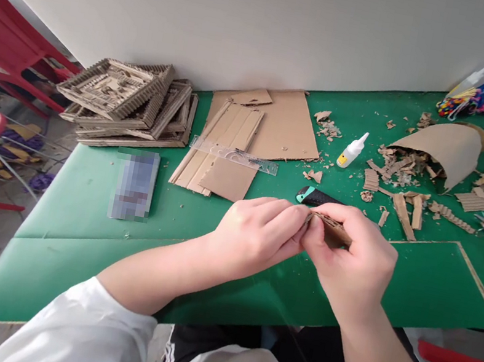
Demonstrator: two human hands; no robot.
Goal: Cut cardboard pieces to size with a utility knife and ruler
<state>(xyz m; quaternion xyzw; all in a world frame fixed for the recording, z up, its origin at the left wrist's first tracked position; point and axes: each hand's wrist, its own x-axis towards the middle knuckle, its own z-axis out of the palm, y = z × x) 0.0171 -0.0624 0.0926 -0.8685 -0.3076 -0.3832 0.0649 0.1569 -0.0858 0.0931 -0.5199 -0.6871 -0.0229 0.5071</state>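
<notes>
Cardboard piece [332,229] held just above the green worktop [116,258], pinched at one end by the closed fingertips of the left hand [256,233] and gripped in the curled right hand [351,266]. Both forearms angle inward. Behind: knife [314,196], ruler [234,156], glue bottle [351,150], label too small to read.

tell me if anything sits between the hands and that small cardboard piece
Nothing visible does. The left hand and right hand both pinch the small cardboard piece, touching it directly. The utility knife lies behind them, not between.
</notes>
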